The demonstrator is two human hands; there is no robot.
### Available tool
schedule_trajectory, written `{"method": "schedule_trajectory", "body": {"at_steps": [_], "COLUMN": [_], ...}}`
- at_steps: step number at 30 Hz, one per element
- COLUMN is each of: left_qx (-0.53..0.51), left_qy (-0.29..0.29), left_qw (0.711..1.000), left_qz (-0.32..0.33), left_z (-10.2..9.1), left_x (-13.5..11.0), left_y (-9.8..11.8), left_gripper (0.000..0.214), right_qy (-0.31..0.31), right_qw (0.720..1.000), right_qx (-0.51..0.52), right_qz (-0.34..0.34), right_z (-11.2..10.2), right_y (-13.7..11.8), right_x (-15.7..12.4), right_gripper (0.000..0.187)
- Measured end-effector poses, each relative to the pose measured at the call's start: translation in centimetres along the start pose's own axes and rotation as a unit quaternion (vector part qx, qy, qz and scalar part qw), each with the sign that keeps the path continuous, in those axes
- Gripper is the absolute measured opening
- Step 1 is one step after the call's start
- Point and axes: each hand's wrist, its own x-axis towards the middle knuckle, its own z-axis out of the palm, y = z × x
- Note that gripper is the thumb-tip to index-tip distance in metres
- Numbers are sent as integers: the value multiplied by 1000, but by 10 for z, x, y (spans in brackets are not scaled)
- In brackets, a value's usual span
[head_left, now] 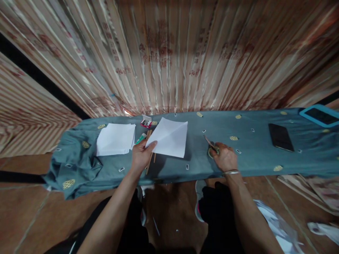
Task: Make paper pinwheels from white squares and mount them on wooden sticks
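Head view. My left hand (142, 154) has a closed grip, thumb on top, on one corner of a creased white sheet (169, 135) above the table (197, 164). Right hand (225, 156): fingers curled over the handles of the scissors (209, 141); cannot tell how firmly that grip closes.

Risks (judged): held by one corner, the sheet could sag; swung away from me, it could tip the open box (146, 121); brushed low, it could roll the sticks (149, 165) partly beneath it.

Counts: held sheet, 1; scissors, 1; box, 1; green tube (140, 138), 1; paper stack (116, 139), 1, sheets uncountable; sticks, at least 2; black flat object (280, 137), 1.
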Motion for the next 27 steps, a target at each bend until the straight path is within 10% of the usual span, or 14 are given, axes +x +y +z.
{"method": "schedule_trajectory", "body": {"at_steps": [15, 19, 25, 27], "left_qx": [-10, -14, -29, -39], "left_qy": [27, 39, 60, 65], "left_qw": [1000, 999, 998, 997], "left_qz": [7, 7, 13, 6], "left_z": [-17, -21, -28, -30], "left_x": [-2, 0, 3, 4], "left_y": [19, 19, 15, 13], "left_gripper": [31, 32, 29, 29], "right_qy": [-103, -106, -180, -245], "right_qw": [993, 980, 852, 726], "right_qx": [-41, 136, 470, 625], "right_qz": [50, 99, 143, 149], "right_z": [-8, -4, -2, -5], "right_y": [0, -4, -38, -53], "right_x": [-2, 1, -4, -7], "right_gripper": [34, 26, 33, 41]}}
